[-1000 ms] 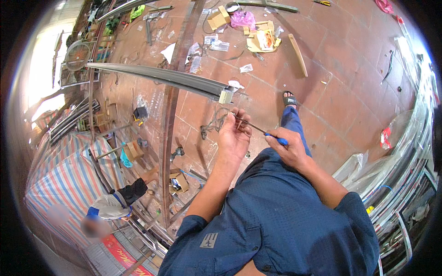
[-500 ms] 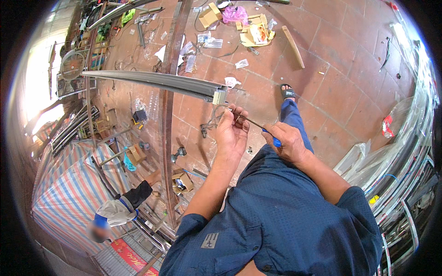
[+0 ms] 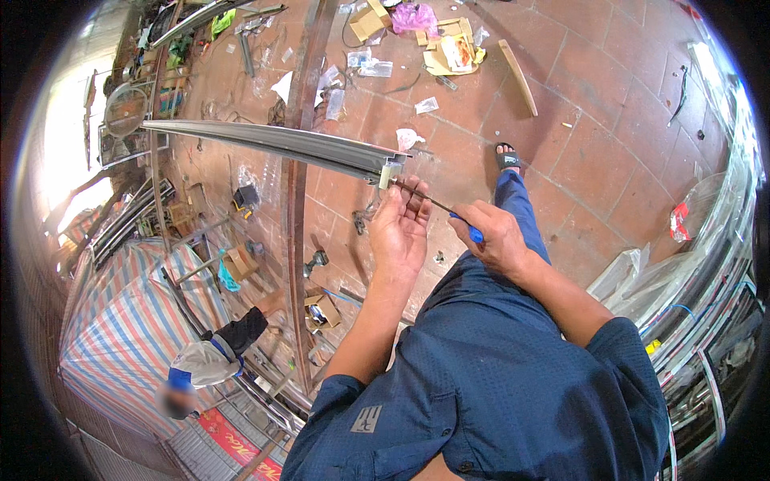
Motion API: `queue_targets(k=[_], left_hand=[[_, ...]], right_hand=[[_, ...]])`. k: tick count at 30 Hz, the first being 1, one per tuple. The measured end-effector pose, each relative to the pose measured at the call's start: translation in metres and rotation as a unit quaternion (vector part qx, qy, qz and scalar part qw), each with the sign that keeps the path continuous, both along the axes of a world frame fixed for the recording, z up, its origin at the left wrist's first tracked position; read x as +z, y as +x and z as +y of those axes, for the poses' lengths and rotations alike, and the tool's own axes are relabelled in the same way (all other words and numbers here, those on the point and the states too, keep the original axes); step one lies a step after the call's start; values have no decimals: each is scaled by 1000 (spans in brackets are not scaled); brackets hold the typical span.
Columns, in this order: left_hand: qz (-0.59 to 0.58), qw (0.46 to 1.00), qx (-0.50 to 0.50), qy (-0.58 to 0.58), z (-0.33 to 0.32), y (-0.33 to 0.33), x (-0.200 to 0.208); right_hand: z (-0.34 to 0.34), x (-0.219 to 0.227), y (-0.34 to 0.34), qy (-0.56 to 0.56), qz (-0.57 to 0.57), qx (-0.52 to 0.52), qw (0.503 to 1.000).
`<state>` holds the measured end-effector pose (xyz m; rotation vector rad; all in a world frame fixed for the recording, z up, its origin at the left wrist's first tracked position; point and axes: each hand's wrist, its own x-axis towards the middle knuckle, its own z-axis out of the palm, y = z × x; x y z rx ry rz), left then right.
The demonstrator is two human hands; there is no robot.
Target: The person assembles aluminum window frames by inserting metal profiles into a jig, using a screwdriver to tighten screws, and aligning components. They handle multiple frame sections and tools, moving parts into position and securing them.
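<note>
In the head view, we find the work at the centre of the frame, where a pale end piece (image 3: 385,175) sits at the near end of a long grey metal profile (image 3: 273,144). The profile runs from the upper left across a rusty brown bar (image 3: 294,216).

Our right hand (image 3: 496,236), right of centre, has its fingers wrapped around the blue handle of a screwdriver (image 3: 476,235), whose thin dark shaft slants up and left toward the end piece. Our left hand (image 3: 401,240) is raised just below that piece, thumb and forefinger drawn close about the shaft's tip, the other fingers loosely curled. We cannot tell whether they pinch a screw or merely steady the tip, nor whether the tip touches the piece.

We judge the step in hand to be lining up the screwdriver with the end piece. The next move would seem to call for a steady left hand, the shaft held straight to the piece, and light pressure from the right before any turning.
</note>
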<state>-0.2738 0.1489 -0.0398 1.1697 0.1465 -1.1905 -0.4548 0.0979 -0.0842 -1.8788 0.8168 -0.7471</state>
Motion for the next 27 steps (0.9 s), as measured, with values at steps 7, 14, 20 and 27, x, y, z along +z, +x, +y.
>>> queue_targets(k=[7, 14, 20, 27], left_hand=[[32, 999, -19, 2, -1, 8, 2], [69, 997, -26, -14, 0, 16, 0], [64, 997, -30, 5, -1, 16, -1], [5, 995, -97, 35, -1, 0, -4]], right_hand=[[-2, -2, 2, -67, 12, -21, 997], [-9, 2, 1, -116, 47, -5, 992], [-15, 9, -1, 8, 20, 10, 1000], [-29, 32, 0, 55, 15, 18, 998]])
